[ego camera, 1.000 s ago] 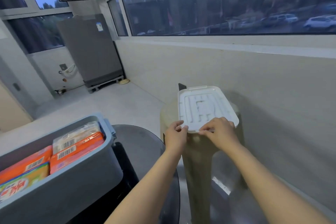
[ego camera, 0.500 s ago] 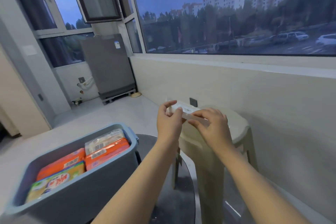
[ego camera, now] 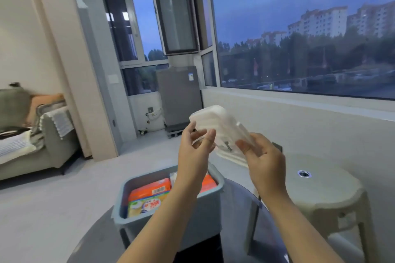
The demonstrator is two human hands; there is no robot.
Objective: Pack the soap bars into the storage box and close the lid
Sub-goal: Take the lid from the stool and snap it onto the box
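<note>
The white lid [ego camera: 215,124] is up in the air in front of me, tilted, its underside towards me. My right hand [ego camera: 263,159] grips its near right edge. My left hand [ego camera: 195,144] holds its left edge between thumb and fingers. Below the hands, the blue-grey storage box [ego camera: 211,205] stands open on a round dark glass table [ego camera: 241,230]. Inside it lie packed soap bars: an orange pack [ego camera: 149,190], a green-and-white pack [ego camera: 144,207] and another orange one [ego camera: 208,183] partly hidden by my left forearm.
A beige plastic stool [ego camera: 320,188] stands at the right by the wall under the window. A grey sofa [ego camera: 32,145] is at the far left. A grey appliance [ego camera: 179,96] stands at the back on the balcony floor.
Both hands lifted the lid off the stool, raised it and swung it left over the box. My view turned left and up, which brought the box under my hands.
</note>
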